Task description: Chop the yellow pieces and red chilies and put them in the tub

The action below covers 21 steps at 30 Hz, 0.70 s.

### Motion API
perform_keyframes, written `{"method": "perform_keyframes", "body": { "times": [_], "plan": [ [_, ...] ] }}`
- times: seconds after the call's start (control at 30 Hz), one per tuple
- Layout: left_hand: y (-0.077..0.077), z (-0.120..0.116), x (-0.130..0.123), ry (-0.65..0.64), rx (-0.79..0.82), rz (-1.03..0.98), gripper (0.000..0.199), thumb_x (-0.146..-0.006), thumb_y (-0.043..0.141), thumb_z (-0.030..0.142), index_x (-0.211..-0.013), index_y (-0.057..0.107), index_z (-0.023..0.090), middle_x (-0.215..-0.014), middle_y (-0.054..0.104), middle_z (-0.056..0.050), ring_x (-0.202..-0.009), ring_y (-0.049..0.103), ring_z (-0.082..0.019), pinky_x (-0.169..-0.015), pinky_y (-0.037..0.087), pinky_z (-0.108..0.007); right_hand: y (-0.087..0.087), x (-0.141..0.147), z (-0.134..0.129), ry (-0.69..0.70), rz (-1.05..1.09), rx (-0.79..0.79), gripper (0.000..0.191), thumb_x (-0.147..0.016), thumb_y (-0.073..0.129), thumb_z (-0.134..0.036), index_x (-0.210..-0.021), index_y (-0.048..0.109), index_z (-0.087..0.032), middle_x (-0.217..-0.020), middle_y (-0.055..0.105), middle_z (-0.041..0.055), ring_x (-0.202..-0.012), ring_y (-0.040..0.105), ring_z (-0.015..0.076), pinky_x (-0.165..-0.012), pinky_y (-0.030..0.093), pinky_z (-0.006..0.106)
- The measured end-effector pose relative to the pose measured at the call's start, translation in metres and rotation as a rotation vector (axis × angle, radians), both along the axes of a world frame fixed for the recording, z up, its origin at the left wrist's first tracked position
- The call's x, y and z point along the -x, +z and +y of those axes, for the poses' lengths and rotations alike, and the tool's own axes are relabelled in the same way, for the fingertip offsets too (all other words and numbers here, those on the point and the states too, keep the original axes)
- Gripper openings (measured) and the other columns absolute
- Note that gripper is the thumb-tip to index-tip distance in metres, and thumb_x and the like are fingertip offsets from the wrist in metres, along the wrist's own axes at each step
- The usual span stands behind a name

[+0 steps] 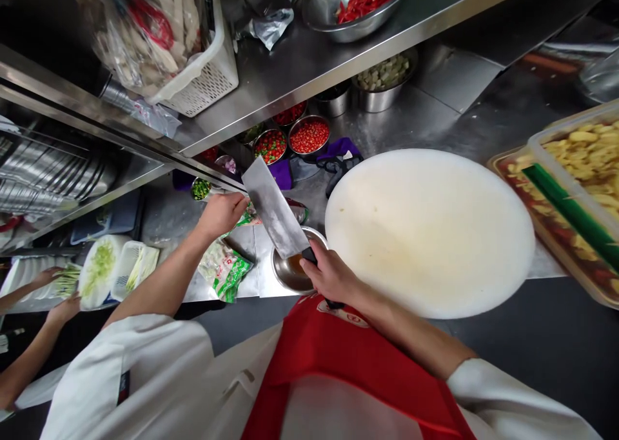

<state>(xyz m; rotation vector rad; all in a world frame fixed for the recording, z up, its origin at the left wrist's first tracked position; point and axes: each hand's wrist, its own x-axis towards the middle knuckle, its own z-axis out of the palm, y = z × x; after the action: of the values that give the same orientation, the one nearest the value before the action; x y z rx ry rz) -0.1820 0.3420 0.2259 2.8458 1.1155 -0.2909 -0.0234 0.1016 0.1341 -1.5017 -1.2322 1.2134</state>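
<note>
My right hand (333,273) is wrapped round the dark handle of a cleaver (275,209). Its broad blade points up and to the left, over the rim of a steel bowl (290,273) with some brown liquid in it. Farther left, my left hand (223,215) is closed, its fingers curled at the far edge of the counter; whatever they hold is hidden. A green and white plastic bag (225,269) of pale food lies below that hand. On the right, a round white cutting board (430,233) bears only a few small specks.
Bowls of chopped red chilies (309,135) stand behind, under a steel shelf (290,85) that carries a white basket (203,82) and a bowl of sliced chilies (362,8). A tub (580,169) of yellowish pieces is at right. At far left, a co-worker's hands (62,308) handle green stalks.
</note>
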Motion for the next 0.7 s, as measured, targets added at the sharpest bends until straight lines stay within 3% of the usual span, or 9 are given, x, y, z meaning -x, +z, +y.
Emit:
{"method": "perform_keyframes", "body": {
  "times": [0.1, 0.2, 0.4, 0.57, 0.7],
  "plan": [
    [0.001, 0.000, -0.002, -0.098, -0.011, 0.046, 0.040, -0.096, 0.037, 0.039, -0.067, 0.057, 0.020, -0.064, 0.061, -0.006, -0.062, 0.056, -0.018, -0.063, 0.035, -0.030, 0.003, 0.003, 0.025, -0.043, 0.064, -0.011, 0.018, -0.093, 0.048, -0.029, -0.109, 0.052, -0.021, -0.069, 0.057, -0.0012, -0.066, 0.058, 0.0177, -0.062, 0.040, 0.027],
    [0.000, 0.006, 0.000, -0.077, -0.045, 0.027, 0.040, -0.096, 0.038, 0.040, -0.067, 0.056, 0.020, -0.065, 0.062, -0.005, -0.063, 0.056, -0.018, -0.063, 0.036, -0.030, 0.003, 0.006, 0.032, -0.064, 0.112, -0.023, 0.017, -0.093, 0.048, -0.028, -0.108, 0.052, -0.023, -0.069, 0.057, -0.0019, -0.064, 0.057, 0.0175, -0.061, 0.041, 0.027],
    [0.002, 0.012, 0.005, 0.018, -0.017, -0.059, 0.039, -0.094, 0.041, 0.042, -0.066, 0.055, 0.019, -0.062, 0.059, -0.004, -0.059, 0.053, -0.015, -0.059, 0.035, -0.028, 0.006, 0.005, 0.006, 0.036, 0.254, 0.092, 0.018, -0.092, 0.048, -0.026, -0.108, 0.053, -0.023, -0.061, 0.054, -0.0050, -0.055, 0.056, 0.0158, -0.059, 0.045, 0.028],
    [0.001, 0.011, 0.015, 0.090, 0.011, -0.202, 0.038, -0.093, 0.044, 0.046, -0.071, 0.058, 0.019, -0.063, 0.059, -0.003, -0.061, 0.053, -0.015, -0.061, 0.038, -0.027, 0.005, -0.014, 0.001, -0.024, 0.428, 0.148, 0.024, -0.093, 0.047, -0.034, -0.116, 0.048, -0.024, -0.054, 0.050, -0.0094, -0.042, 0.051, 0.0136, -0.047, 0.043, 0.025],
    [-0.023, 0.014, 0.034, 0.251, 0.026, -0.437, 0.037, -0.092, 0.045, 0.048, -0.075, 0.058, 0.018, -0.065, 0.059, -0.003, -0.063, 0.054, -0.015, -0.061, 0.042, -0.027, -0.010, -0.049, -0.029, -0.185, 0.191, 0.093, 0.048, -0.087, 0.045, -0.024, -0.135, 0.046, -0.023, -0.072, 0.061, -0.0038, -0.052, 0.056, 0.0139, -0.056, 0.048, 0.027]
  ]
}}
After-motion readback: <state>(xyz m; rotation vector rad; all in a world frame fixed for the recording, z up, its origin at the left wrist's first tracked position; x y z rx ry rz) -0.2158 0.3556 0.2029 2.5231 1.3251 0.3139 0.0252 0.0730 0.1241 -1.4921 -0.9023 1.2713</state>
